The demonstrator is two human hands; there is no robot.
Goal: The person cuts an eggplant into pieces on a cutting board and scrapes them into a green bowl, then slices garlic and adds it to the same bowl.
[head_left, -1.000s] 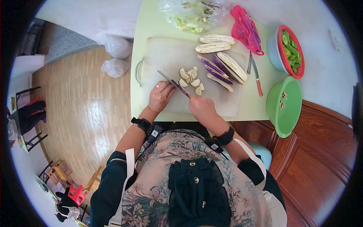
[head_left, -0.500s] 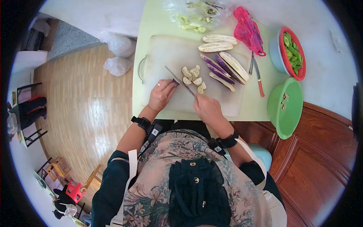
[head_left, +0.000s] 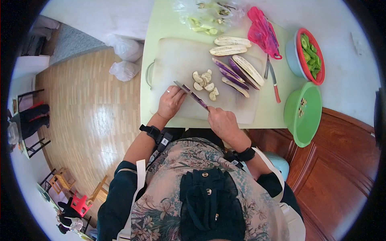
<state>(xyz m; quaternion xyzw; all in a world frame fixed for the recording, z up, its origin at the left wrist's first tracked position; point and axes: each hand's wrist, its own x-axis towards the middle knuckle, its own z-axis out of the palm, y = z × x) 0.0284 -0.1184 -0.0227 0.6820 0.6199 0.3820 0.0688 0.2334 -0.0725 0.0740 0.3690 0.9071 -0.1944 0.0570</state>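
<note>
My right hand (head_left: 223, 122) is closed round the handle of a kitchen knife (head_left: 194, 96), whose blade slants up and left over the white cutting board (head_left: 169, 56). The blade's far end lies against the fingertips of my left hand (head_left: 171, 102). Those fingers press a purple eggplant piece to the board; the blade and fingers mostly hide it. Cut eggplant chunks (head_left: 204, 81) lie in a loose pile just beyond the knife. Farther right on the board rest several long eggplant strips (head_left: 233, 76) and two pale eggplant halves (head_left: 229, 50).
A second knife with a red-orange handle (head_left: 277, 94) lies right of the board. A green basin (head_left: 291, 116) holds a few pieces; a red basket (head_left: 321, 76) holds green peppers. A pink plastic bag (head_left: 259, 30) and a clear bag of scraps (head_left: 189, 14) lie at the back.
The knife's far end has come down and toward me, so its blade now lies across the eggplant piece by my left fingers. My right hand has shifted slightly; my left stays nearly still.
</note>
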